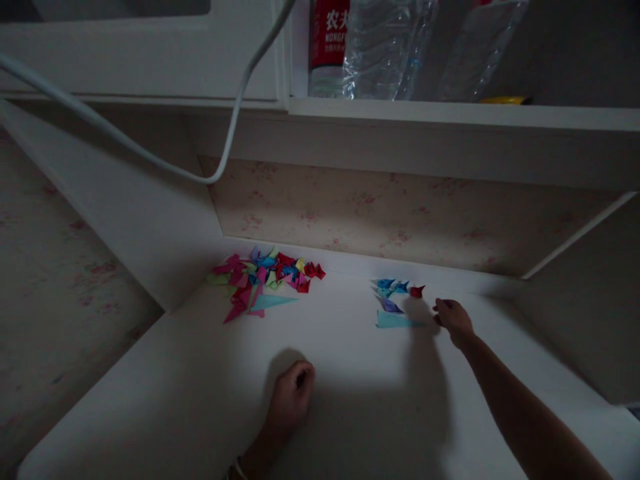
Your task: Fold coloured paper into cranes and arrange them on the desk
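My left hand (293, 395) rests on the white desk top in a loose fist, with nothing visible in it. To the right, my right hand (454, 321) hovers over the desk, fingers bent and slightly apart, no object visible between them. Just left of those fingertips is the narrow end of a light-blue folded paper cone (395, 320). Above the cone lie a purple folded paper piece (391, 306), several blue folded paper pieces (386, 285) and a small red one (417, 291). Farther left is a mixed pile of colourful folded paper (270, 272), with another light-blue cone (273, 301) at its front.
A white shelf (450, 113) overhangs the desk, holding clear plastic bottles (380, 50) and a red-labelled bottle (330, 40). A white cable (220, 170) hangs across the upper left. Side panels and a flowered back wall (360, 207) enclose the desk (345, 360).
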Demonstrator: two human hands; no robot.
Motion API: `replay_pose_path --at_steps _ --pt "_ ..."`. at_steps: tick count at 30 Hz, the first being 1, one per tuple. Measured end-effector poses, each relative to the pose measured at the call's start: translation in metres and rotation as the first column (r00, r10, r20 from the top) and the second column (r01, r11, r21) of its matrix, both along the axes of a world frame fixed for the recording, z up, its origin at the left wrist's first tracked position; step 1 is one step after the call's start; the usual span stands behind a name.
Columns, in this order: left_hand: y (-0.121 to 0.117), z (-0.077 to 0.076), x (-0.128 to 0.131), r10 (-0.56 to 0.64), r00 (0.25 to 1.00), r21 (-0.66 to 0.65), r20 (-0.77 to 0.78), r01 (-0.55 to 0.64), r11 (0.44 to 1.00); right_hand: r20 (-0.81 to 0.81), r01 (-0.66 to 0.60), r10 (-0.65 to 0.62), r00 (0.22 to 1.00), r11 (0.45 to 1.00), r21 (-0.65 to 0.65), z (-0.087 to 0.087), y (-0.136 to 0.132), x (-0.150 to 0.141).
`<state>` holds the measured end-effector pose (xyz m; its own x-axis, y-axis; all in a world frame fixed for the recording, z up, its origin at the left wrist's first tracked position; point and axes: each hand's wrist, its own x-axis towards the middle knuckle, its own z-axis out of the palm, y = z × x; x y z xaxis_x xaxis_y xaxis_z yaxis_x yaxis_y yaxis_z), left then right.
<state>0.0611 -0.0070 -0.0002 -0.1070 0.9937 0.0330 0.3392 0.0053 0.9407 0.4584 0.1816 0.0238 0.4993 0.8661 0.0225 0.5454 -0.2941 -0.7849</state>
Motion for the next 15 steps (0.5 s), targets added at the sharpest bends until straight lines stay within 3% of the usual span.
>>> replay_pose_path --at_steps 3,5,9,12,15 --pt "-0.002 -0.002 -0.002 -0.013 0.995 -0.075 0.103 0.021 0.997 -0.109 -0.059 0.063 0.992 0.998 0.033 0.014 -0.045 -0.021" --pt "-0.004 -0.005 -0.003 -0.012 0.982 -0.154 0.189 0.041 0.987 -0.286 -0.131 0.156 0.945 0.986 0.105 0.032 -0.082 -0.045" --pt "-0.009 -0.003 -0.001 -0.011 0.958 -0.171 0.287 0.062 0.983 -0.568 -0.263 0.352 0.744 0.936 0.236 0.083 -0.166 -0.112" --pt "-0.026 0.015 0.002 0.032 0.93 -0.131 0.366 0.018 0.991 -0.616 -0.371 0.472 0.631 0.881 0.295 0.113 -0.232 -0.151" --pt "-0.06 0.044 -0.002 -0.006 0.893 -0.134 0.45 0.075 0.988 -0.519 -0.464 0.53 0.671 0.846 0.263 0.122 -0.292 -0.161"
